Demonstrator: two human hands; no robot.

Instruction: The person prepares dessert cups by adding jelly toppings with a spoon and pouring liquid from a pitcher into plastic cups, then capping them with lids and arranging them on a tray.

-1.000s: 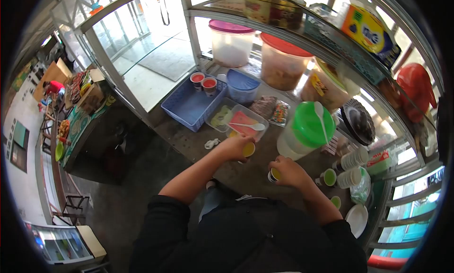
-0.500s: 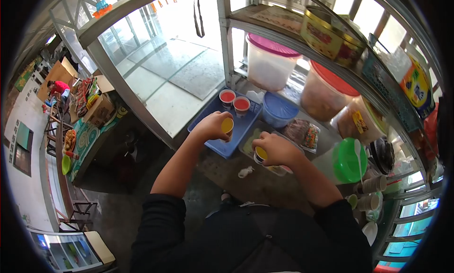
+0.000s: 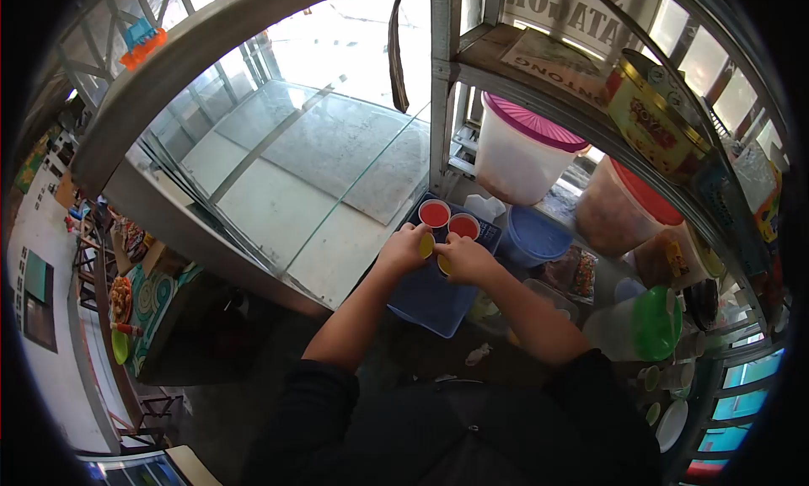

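My left hand (image 3: 402, 250) is wrapped round a cup of yellow liquid (image 3: 427, 247) above the blue tray (image 3: 430, 305). Close beside it, my right hand (image 3: 468, 260) grips a second yellow cup (image 3: 444, 265), partly covered by the fingers. Just beyond my knuckles, at the tray's far end, stand two cups with red contents, the left red cup (image 3: 435, 213) and the right red cup (image 3: 463, 226). The lower side of the right one is hidden behind my right hand.
Right of the tray sit a blue-lidded tub (image 3: 535, 236), a bag of colourful bits (image 3: 581, 271) and a green-lidded container (image 3: 657, 324). A tall pink-lidded bucket (image 3: 527, 145) stands behind. A metal-framed shelf (image 3: 581, 86) overhangs the right side; a glass case (image 3: 312, 166) rises at left.
Both hands have moved forward with their yellow cups, towards the red cups, and come together. My right hand has left the plastic containers at the right and is over the tray.
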